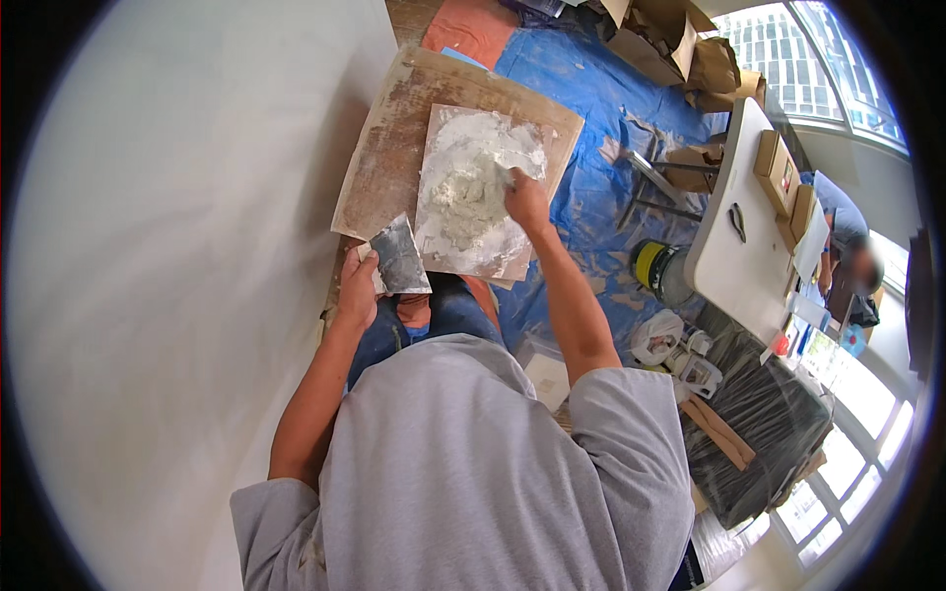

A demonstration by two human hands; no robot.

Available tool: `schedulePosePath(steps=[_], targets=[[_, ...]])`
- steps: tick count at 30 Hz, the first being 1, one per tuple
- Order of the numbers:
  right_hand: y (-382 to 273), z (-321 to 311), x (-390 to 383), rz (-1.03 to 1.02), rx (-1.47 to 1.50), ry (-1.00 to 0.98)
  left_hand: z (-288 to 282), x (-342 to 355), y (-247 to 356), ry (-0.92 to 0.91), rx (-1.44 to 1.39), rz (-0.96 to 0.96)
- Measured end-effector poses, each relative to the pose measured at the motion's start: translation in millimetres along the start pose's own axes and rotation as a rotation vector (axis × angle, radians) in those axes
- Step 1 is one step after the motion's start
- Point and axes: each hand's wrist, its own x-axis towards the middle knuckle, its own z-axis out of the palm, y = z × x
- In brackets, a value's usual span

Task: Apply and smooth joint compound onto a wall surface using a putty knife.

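A white wall [187,246] rises to the left of both hands, and a blue sheet [552,64] covers the floor beyond and to the right of them. The pale, lumpy paste [468,202] lies just left of the right hand [527,202] and beyond the left, spread over a small board [512,260]. The right hand is closed around a small tool [504,175] at the paste's right edge, its forearm slanting up and leftward; fingers and paste hide most of the tool, so its shape is hard to make out. The left hand [358,291] grips a wide, grey scraper [401,258], thumb laid along the near end, elbow bent, the blade pointing right past the small board's near left corner. The curled fingers conceal part of the scraper's handle. Beneath the small board, a larger brown board [379,148] extends beyond both hands. Well to the right of the right hand, a white table [724,236] carries pliers [737,223]. Farther right, another person [838,212] bends over, partly hidden behind boxes [778,175].
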Motion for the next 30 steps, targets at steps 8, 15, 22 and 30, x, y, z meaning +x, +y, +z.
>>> schedulePosePath(steps=[8,15,22,30], targets=[[-37,19,-62,-0.363,-0.255,-0.126,5,5,-7,0.000,-0.018,0.035],[-18,-53,-9,0.065,-0.107,-0.038,-10,3,-19,0.037,0.024,0.061],[82,-7,86,0.210,0.074,-0.029,-10,-19,-20,0.087,-0.015,0.015],[-4,30,146,-0.285,-0.047,-0.351,-11,-31,-18,0.113,-0.099,0.042]])
